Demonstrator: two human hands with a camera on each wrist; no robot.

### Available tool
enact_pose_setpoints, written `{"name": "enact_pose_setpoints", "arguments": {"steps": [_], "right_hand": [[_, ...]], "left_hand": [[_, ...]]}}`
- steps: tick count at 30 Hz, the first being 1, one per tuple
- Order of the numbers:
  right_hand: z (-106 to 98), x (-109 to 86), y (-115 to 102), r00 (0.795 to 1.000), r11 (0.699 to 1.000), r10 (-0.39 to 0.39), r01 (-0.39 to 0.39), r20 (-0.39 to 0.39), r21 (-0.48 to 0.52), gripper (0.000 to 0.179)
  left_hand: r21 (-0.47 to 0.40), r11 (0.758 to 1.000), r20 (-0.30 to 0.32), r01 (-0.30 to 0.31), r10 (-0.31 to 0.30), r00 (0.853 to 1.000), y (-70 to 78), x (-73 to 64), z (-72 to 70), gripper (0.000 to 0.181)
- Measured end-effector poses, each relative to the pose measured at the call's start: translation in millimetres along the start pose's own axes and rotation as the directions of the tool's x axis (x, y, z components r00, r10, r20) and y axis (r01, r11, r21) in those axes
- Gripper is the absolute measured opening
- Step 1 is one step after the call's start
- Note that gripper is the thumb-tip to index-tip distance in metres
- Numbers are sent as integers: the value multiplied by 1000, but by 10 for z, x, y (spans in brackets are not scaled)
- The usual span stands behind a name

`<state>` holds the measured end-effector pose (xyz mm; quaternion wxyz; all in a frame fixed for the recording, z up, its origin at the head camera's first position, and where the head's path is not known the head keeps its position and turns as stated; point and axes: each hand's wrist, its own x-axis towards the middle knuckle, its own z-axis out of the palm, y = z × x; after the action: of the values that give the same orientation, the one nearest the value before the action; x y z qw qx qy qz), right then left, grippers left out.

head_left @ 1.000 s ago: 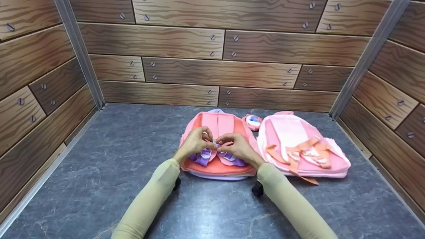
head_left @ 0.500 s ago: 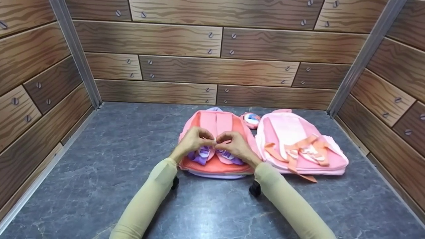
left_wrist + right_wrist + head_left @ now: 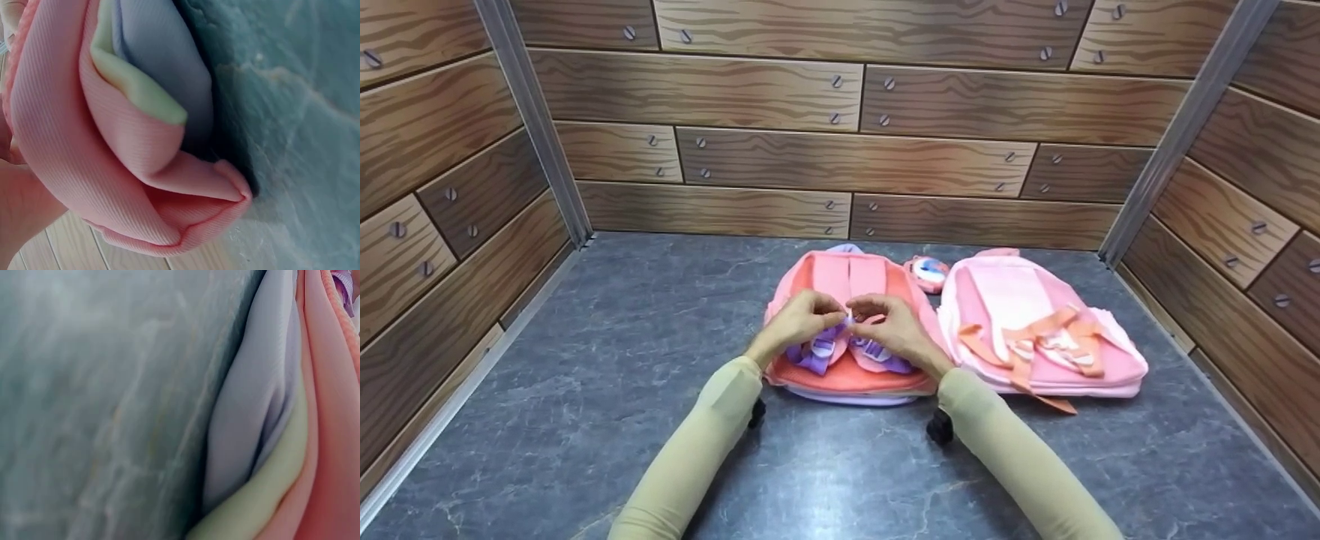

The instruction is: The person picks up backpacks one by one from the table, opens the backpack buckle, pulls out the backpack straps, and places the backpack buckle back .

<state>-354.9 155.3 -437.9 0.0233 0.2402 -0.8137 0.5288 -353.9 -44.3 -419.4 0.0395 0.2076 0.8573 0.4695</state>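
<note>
A coral backpack (image 3: 831,271) lies with its shoulder-strap side up in the middle of the head view. Over it, my left hand (image 3: 799,319) and right hand (image 3: 894,322) meet fingertip to fingertip. Both pinch a purple strap (image 3: 834,325) with a small white piece (image 3: 850,318) on it; fingers hide most of this. White adjuster buckles (image 3: 823,345) sit on the purple webbing below. In the left wrist view, the coral side pocket (image 3: 140,135) with green trim gapes beside a lavender panel (image 3: 160,50). The right wrist view catches the opposite side (image 3: 332,439) of the bag.
Right beside it lies a pale pink backpack (image 3: 997,285) with orange straps (image 3: 1024,367) tied across it. A small round coral case (image 3: 928,274) with a picture stands behind, between the bags. Wood-patterned walls (image 3: 765,157) enclose the dark marbled table (image 3: 622,375).
Both hands stay together over the coral backpack, with small finger shifts. More of the purple strap shows beside the left fingertips now. The backpacks keep their places; the head view shifted slightly.
</note>
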Motion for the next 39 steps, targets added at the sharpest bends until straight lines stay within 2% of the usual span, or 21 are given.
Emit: {"name": "enact_pose_setpoints", "arguments": {"steps": [9,19,23,26,32,39], "right_hand": [[-61,-10,0,1000,1000,-13,14,25,-14,29],[-34,1,25,999,995,-6,2,37,99,35],[-48,-29,-101,999,995,2,-6,34,104,38],[-74,-51,-178,999,994,5,-10,48,110,33],[-147,9,10,998,996,-17,12,65,84,31],[-214,-69,-200,997,1000,11,-12,78,10,33]], "left_hand": [[2,1000,14,0,0,1000,9,41,72,17],[-37,998,-38,53,-55,998,15,32,114,16],[-42,997,-54,58,-60,997,16,33,114,20],[-50,997,-64,61,-64,996,13,37,112,24],[-42,996,-67,80,-82,994,18,35,111,29],[-47,998,-77,47,-51,996,11,43,132,31]]}}
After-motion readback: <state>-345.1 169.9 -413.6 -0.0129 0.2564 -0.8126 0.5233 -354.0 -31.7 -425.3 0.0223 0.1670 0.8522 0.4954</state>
